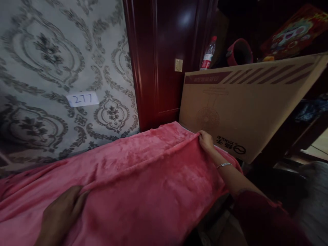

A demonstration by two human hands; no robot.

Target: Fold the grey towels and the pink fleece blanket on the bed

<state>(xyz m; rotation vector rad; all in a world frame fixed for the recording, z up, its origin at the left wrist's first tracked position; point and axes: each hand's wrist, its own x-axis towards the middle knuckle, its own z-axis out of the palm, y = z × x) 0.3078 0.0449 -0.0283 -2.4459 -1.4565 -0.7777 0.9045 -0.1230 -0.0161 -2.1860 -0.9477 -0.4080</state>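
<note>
A pink plush blanket [153, 184] lies spread over a long surface along the wall and hangs down its near side. My right hand [206, 140] pinches the blanket at its far right, beside the cardboard box, and lifts a raised fold there. That fold runs left across the blanket toward my left hand [63, 212]. At the lower left, my left hand is closed on the blanket, with its fingertips bent into the cloth. A silver bracelet [224, 165] circles my right wrist, below a dark red sleeve [266, 218].
A large cardboard box [246, 106] stands upside down at the right end of the blanket. Behind it are a red-capped plastic bottle [208, 54] and a red round container [239, 53]. A dark red wooden door [166, 61] and a patterned wall [64, 61] border the back.
</note>
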